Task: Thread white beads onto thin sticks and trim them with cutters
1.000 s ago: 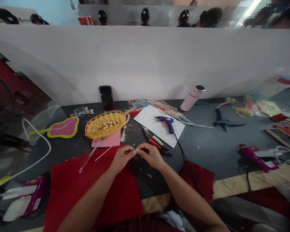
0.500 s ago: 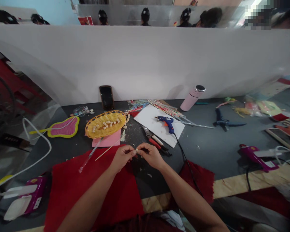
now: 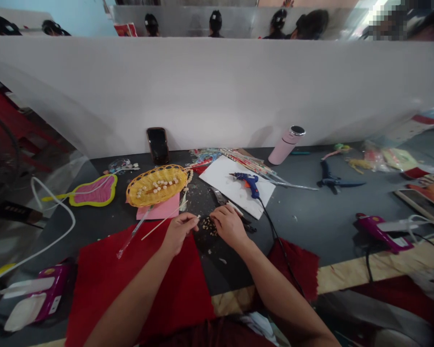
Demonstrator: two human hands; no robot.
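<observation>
My left hand [image 3: 181, 231] is closed in a pinch on a tiny whitish piece [image 3: 198, 217] at its fingertips, above the edge of the red cloth [image 3: 141, 284]. Beside it, a pile of small yellowish bits [image 3: 208, 225] lies on the dark table. My right hand [image 3: 229, 224] rests at the right side of this pile with its fingers bent together; whether they hold a bit is hidden. Just behind the right hand are pliers [image 3: 219, 196], partly covered. A yellow wicker basket [image 3: 157, 185] with small white pieces in it stands beyond my left hand.
A blue glue gun [image 3: 249, 183] lies on white paper [image 3: 220, 176], its cord running towards me. Further back are a phone [image 3: 158, 146], bundled sticks and a pink bottle [image 3: 287, 144]. Blue cutters [image 3: 334, 180] and a purple device [image 3: 383, 231] are on the right. A white partition [image 3: 210, 91] closes the back.
My hands have moved apart. The right hand has come down to the pile of bits, which now shows between the hands, while the left keeps its pinch.
</observation>
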